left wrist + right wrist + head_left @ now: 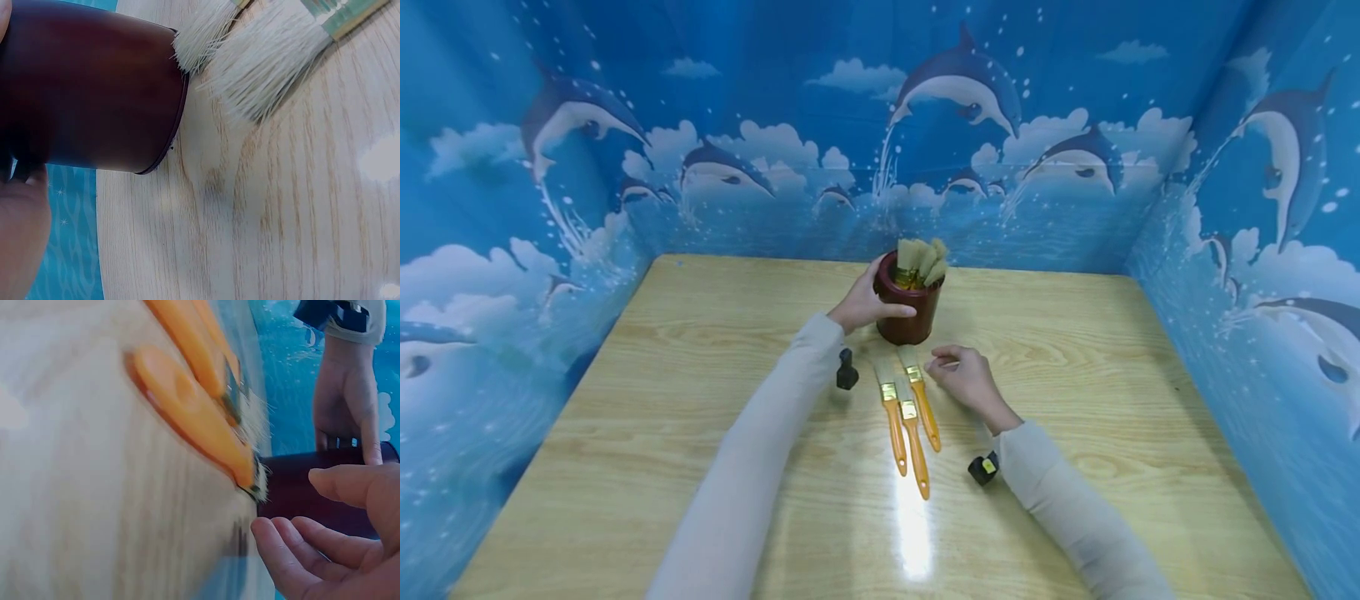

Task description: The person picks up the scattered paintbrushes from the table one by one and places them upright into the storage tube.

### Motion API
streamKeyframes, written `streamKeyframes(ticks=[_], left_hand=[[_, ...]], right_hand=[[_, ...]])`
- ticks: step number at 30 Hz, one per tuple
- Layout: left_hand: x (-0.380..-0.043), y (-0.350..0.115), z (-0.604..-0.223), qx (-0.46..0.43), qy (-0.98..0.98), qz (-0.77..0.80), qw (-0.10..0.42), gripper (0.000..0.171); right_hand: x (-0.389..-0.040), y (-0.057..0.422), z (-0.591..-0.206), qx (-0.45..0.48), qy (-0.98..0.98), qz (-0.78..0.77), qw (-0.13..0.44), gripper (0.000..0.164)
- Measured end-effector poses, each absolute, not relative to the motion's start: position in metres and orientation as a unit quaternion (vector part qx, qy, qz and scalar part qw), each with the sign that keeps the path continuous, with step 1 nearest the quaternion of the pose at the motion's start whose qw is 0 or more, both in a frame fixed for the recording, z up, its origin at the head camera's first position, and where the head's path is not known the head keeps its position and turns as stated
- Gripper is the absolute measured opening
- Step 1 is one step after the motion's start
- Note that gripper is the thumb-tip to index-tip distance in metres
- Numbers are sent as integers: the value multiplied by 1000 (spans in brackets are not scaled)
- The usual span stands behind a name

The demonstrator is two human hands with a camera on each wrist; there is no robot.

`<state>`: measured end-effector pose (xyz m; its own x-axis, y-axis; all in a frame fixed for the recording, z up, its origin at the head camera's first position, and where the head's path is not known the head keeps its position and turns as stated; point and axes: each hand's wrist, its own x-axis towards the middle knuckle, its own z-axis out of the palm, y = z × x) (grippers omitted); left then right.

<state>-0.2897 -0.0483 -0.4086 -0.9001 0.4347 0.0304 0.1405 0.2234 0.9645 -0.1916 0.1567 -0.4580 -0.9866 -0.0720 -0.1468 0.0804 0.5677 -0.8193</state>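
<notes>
A dark red cylindrical pot [910,321] stands upright near the table's far edge, with several paintbrushes [922,260] in it, bristles up. My left hand [865,302] grips the pot from its left side, thumb across the front. Three flat paintbrushes with orange handles lie just in front of the pot: a left one [893,425], a middle one [915,446] and a right one [924,408]. Close beside the right brush, my right hand [967,379] holds nothing. In the right wrist view its thumb and fingers [281,550] are apart.
The light wood table [737,333] is bounded at the back and sides by a blue curtain [820,217] with dolphins. Small black wrist devices show beside the left forearm [847,371] and the right forearm [983,467].
</notes>
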Motion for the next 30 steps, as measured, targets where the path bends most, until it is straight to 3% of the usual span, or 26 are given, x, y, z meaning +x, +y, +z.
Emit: streamKeyframes(ticks=[15, 30], left_hand=[[-288, -49, -406, 185, 778, 589, 120, 100], [-284, -48, -403, 183, 778, 588, 124, 98]], right_hand=[[-188, 129, -464, -4, 910, -404, 89, 45], [-191, 133, -467, -8, 927, -364, 87, 31]])
